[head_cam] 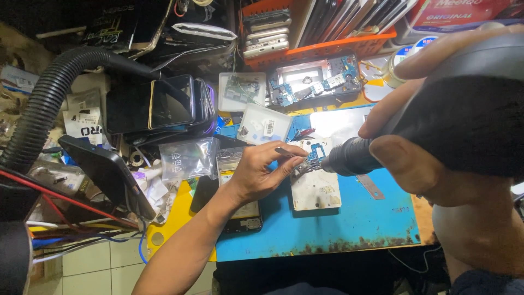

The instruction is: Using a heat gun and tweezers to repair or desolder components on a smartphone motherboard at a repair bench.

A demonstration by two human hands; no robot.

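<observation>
The left hand [262, 172] is closed around thin tweezers [292, 153], and their tips touch a small blue circuit board [315, 158]. This board lies at the upper end of a white work block [315, 191], which rests on the blue repair mat [349, 224], near the middle of the mat. The right hand [415, 136] is very near to the camera and grips the thick black handle of a hot air tool [464, 109]. The round nozzle [341, 161] of the tool points at the blue circuit board from the right side and stands just beside it. Under the left wrist a dismantled phone [240, 213] lies across the left edge of the mat. A grey metal strip [372, 187] lies on the mat just to the right of the white block. Near the far edge of the mat there is an open phone frame [316, 82] with boards inside, and behind it an orange basket [327, 46] full of phones and flat parts. At the left side of the bench a black ribbed hose [49, 104] curves down, and a stack of dark phones [158, 106] lies beside it.
</observation>
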